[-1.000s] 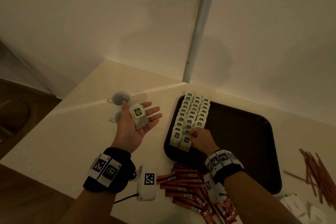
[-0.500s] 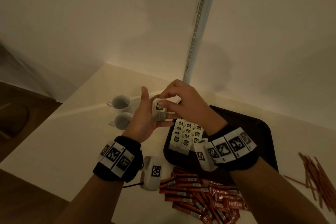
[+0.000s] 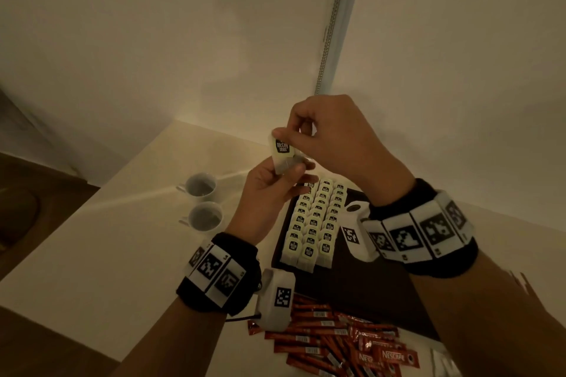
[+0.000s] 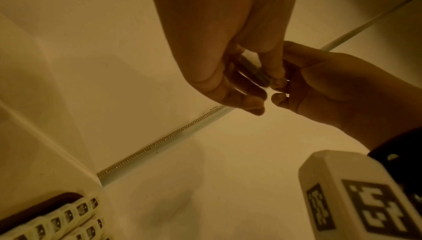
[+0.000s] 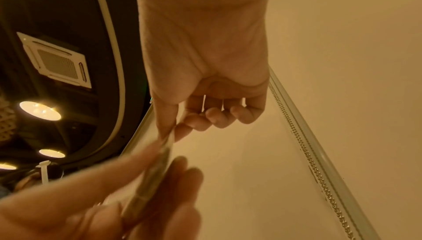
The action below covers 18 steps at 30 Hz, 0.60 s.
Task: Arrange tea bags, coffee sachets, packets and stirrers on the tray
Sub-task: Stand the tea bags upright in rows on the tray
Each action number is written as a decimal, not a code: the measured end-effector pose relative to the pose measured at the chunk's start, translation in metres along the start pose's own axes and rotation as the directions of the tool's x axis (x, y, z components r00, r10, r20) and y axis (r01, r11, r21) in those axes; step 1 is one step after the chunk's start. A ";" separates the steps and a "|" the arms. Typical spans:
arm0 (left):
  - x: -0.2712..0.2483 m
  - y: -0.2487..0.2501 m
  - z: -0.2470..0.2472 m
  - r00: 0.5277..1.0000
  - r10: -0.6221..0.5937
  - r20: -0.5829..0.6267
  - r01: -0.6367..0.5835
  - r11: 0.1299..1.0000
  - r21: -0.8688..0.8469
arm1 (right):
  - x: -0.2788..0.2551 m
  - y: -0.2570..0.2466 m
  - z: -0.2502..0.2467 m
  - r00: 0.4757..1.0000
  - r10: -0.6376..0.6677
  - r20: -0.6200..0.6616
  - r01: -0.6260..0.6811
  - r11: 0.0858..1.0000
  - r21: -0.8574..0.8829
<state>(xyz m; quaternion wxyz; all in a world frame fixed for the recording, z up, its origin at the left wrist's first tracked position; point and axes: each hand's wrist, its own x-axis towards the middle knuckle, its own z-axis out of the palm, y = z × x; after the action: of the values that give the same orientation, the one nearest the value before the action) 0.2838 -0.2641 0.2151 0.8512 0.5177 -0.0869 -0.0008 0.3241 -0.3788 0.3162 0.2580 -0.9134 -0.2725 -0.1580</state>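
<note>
Paper tea bag (image 3: 283, 151) edge-on, blurred, wrist views.

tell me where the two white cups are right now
In the head view, the two white ceramic cups stand on the cream table, one behind the other, left of the dark tray and the left hand.

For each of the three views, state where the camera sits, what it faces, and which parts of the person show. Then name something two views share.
Head: looks down at tray; both forearms, left hand, right hand pinching a tea bag.
Left wrist: looks up along the palm to the wall; both hands.
Right wrist: faces up to ceiling lights; both hands.
Shared: head and left wrist show rows of tea bags.
</note>
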 end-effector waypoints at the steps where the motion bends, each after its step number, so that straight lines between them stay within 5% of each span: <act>1: -0.001 0.001 0.002 1.000 -0.016 0.005 0.016 1.000 -0.023 | -0.001 0.000 0.000 1.000 0.000 0.002 0.000 1.000 -0.007; 13: -0.006 0.003 0.008 0.994 -0.109 0.003 0.105 0.954 -0.281 | -0.007 0.001 -0.001 1.000 0.020 -0.019 -0.019 1.000 0.015; 18: -0.008 -0.001 0.005 0.994 -0.097 0.053 0.108 0.959 -0.263 | -0.007 0.004 0.002 0.999 0.024 -0.036 -0.024 1.000 0.018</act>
<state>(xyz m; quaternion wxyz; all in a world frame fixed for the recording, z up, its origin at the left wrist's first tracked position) 0.2753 -0.2688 0.2152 0.9097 0.4028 -0.0761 -0.0669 0.3212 -0.3834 0.3106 0.2726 -0.9113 -0.2582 -0.1691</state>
